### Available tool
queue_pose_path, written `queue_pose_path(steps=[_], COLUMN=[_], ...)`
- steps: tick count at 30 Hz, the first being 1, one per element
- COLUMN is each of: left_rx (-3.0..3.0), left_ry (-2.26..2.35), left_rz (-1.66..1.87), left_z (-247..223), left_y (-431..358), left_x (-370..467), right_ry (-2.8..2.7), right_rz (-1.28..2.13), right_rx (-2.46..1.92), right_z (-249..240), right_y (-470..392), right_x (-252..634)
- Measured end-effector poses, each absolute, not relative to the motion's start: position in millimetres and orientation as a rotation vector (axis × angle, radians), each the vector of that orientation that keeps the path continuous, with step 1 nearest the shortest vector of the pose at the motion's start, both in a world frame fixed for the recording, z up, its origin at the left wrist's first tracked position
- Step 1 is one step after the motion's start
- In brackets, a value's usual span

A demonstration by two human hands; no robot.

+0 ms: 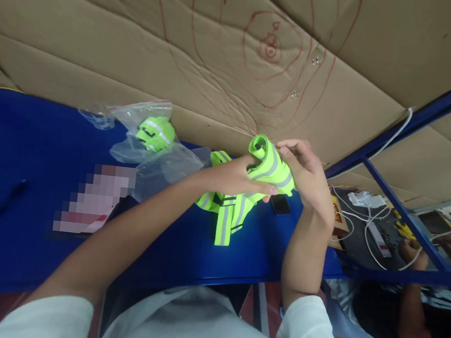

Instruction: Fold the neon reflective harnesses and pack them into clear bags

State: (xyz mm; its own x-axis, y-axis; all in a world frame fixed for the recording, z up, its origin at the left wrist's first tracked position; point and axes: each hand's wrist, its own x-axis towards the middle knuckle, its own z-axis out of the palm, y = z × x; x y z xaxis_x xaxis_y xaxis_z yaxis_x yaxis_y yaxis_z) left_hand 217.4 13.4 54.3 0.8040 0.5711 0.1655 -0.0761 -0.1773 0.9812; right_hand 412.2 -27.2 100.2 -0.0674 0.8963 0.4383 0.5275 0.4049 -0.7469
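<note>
A bright yellow-green strap bundle with grey reflective stripes [276, 169] is partly rolled up between my two hands. My left hand [244, 179] grips it from the left, fingers wrapped round its lower part. On its right side my right hand [304, 164] holds the roll with bent fingers and thumb. Loose strap ends with black buckles [225, 220] hang down over the blue table [196, 257]. Farther left, a second folded green bundle [156, 134] lies among clear plastic bags [169, 166].
A dark phone-like object [280, 205] lies behind my hands. A blurred pinkish packet [97, 198] is at left. Cardboard with red drawings [222, 45] stands behind. Right of a blue metal frame [398, 209], another person's hands [414, 253] are near cables and yellow items.
</note>
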Motion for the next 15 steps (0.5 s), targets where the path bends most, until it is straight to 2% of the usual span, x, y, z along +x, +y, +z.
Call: queue_pose_path(steps=[6, 11, 15], left_rx=[1.591, 1.323, 1.459], left_ry=[0.371, 0.201, 0.235], left_rz=[0.673, 0.473, 0.296], left_z=[60.4, 56.6, 57.6], left_y=[15.9, 19.2, 25.5], left_x=[210.9, 210.0, 202.1], right_ry=[-2.177, -1.901, -1.720], right_rz=[0.251, 0.238, 0.341], right_rx=[-1.257, -1.397, -1.395], right_z=[112.6, 107.5, 103.0], right_y=[-45.6, -42.7, -35.6], right_x=[394.8, 390.2, 400.0])
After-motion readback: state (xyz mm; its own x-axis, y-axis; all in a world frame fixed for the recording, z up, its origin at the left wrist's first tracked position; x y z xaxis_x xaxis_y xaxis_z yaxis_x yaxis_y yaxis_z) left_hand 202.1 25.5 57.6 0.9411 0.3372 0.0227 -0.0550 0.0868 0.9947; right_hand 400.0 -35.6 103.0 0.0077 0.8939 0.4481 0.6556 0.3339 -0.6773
